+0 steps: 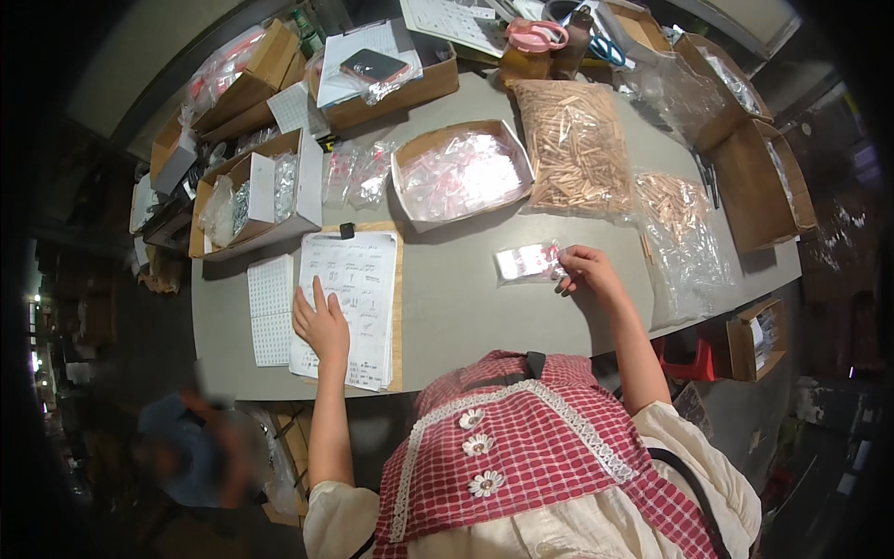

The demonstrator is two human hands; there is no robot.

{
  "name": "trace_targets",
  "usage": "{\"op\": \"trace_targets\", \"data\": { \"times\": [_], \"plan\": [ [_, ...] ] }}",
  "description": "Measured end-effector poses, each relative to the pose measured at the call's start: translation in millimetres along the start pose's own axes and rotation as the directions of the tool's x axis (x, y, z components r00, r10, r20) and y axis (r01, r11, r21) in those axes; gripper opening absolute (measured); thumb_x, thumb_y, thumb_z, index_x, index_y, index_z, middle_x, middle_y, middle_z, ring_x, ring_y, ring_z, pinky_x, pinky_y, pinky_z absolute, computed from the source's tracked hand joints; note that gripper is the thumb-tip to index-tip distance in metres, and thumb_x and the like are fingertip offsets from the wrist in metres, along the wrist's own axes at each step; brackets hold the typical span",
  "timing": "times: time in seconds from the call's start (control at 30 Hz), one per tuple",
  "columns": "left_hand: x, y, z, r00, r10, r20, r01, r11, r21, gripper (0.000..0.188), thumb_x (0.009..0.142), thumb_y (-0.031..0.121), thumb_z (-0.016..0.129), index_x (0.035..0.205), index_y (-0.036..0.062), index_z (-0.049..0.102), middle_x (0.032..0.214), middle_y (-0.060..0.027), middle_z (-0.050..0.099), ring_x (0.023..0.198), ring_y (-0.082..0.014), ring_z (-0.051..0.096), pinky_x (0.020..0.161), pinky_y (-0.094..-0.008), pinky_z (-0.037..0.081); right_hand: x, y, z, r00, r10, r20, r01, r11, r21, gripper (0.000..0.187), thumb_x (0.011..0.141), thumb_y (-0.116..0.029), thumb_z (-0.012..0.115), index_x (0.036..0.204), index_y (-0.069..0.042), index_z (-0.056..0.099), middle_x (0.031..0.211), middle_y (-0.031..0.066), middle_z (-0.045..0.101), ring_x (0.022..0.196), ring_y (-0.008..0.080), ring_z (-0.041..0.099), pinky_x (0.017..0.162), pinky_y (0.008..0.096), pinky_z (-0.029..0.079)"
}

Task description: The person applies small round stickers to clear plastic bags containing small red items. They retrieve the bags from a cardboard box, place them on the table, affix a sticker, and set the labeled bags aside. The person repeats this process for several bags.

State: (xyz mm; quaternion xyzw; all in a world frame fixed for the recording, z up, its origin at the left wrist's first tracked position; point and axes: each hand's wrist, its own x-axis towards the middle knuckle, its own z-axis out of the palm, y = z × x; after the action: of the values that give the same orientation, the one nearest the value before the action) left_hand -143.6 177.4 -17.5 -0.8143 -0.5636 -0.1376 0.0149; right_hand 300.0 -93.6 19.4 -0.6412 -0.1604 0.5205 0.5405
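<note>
My left hand (322, 324) lies on a stack of printed sheets (371, 321), its fingers stretched out over the rows of small drawings. The sheets rest on a brown clipboard (397, 279) with a black clip at the top. To the right, the fingers of my right hand (590, 273) pinch the edge of a small clear plastic bag (526, 263). The bag lies on or just above the table; something white shows through it, with a bit of red near my fingertips. Beside the clipboard, a sheet with a printed grid (271, 312) lies at the left.
Beyond my hands stands a carton of clear packets (461, 177). A large bag of wooden dowels (575, 149) and a smaller opened one (678, 214) lie to its right. Cartons of metal parts (256, 200) line the left. A phone (373, 65) rests on papers; another person (196, 447) is lower left.
</note>
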Motion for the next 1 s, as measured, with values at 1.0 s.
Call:
{"op": "trace_targets", "data": {
  "times": [1.0],
  "plan": [
    [-0.2, 5.1, -6.2, 0.997, 0.008, -0.074, -0.009, 1.000, -0.003, 0.050, 0.104, 0.033, 0.051, 0.150, 0.0146, 0.047, 0.154, -0.0241, 0.037, 0.142, -0.0406, 0.033, 0.117, -0.0551, 0.023, 44.4, -19.6, 86.5, 0.852, -0.095, 0.516, -0.414, 0.481, 0.773, 0.039, 0.102, -0.022, 0.056, 0.137, -0.005, 0.054, 0.137, 0.0184, 0.058, 0.129, 0.0349, 0.056, 0.113, 0.0546, 0.043]
  ]
}}
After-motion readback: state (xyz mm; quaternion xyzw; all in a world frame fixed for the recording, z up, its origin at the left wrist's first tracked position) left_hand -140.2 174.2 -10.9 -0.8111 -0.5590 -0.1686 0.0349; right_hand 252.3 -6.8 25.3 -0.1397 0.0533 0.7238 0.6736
